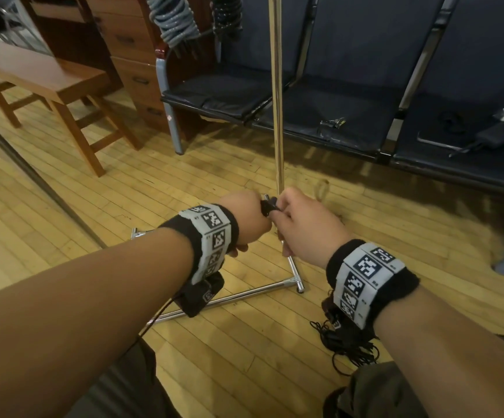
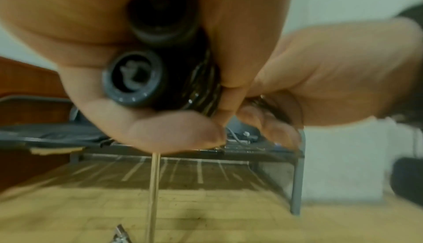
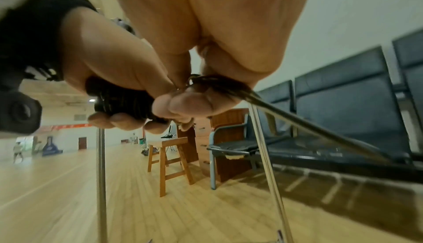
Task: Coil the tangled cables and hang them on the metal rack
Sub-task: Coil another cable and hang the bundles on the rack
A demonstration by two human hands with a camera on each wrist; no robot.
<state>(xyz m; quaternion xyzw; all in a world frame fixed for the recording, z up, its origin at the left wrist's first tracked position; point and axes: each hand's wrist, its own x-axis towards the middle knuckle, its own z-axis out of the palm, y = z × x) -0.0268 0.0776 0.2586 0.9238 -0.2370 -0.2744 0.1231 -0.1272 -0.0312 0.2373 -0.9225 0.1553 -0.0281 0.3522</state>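
Observation:
My left hand point(image 1: 247, 218) grips a coiled black cable point(image 1: 268, 206) just in front of the rack's upright pole point(image 1: 276, 116). The left wrist view shows the coil's round black connectors point(image 2: 133, 80) sticking out of that fist point(image 2: 160, 131). My right hand point(image 1: 302, 224) meets it from the right and pinches the cable's loose end point(image 3: 217, 84), which trails off blurred to the lower right. The metal rack's base point(image 1: 244, 294) lies on the floor under the hands. A grey coil point(image 1: 175, 19) and a black coil point(image 1: 225, 13) hang at the top.
A row of dark padded seats point(image 1: 365, 116) stands behind the rack, with a black adapter point(image 1: 497, 137) on one. A wooden stool-like table point(image 1: 48, 76) and a wooden drawer cabinet point(image 1: 136, 55) are at the left. Thin black cords point(image 1: 344, 342) hang below my right wrist.

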